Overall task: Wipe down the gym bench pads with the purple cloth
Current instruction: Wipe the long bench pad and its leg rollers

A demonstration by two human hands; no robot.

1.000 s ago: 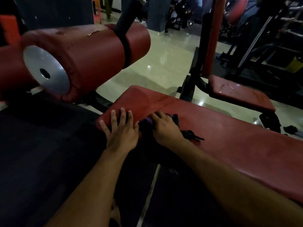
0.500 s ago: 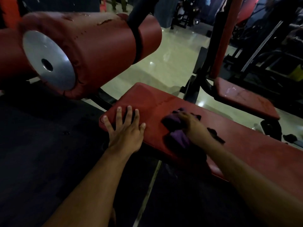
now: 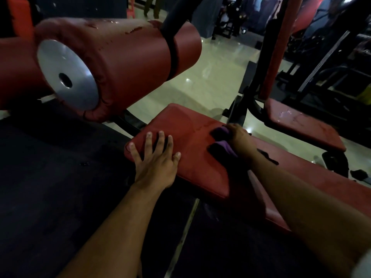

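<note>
A long red bench pad runs from the centre to the lower right. My left hand lies flat on its near left corner, fingers spread. My right hand grips the bunched purple cloth and presses it on the pad near the far edge. Part of the cloth is hidden under that hand. A big red roller pad with a silver end cap hangs above the bench at the upper left.
A second, smaller red pad sits at the right behind a black and red upright post. Dark rubber mat covers the near floor, pale tiles lie beyond. More gym machines stand at the back right.
My right hand has slid the cloth across the pad, away from the near edge and my left hand toward the far edge. My left hand stays flat on the corner.
</note>
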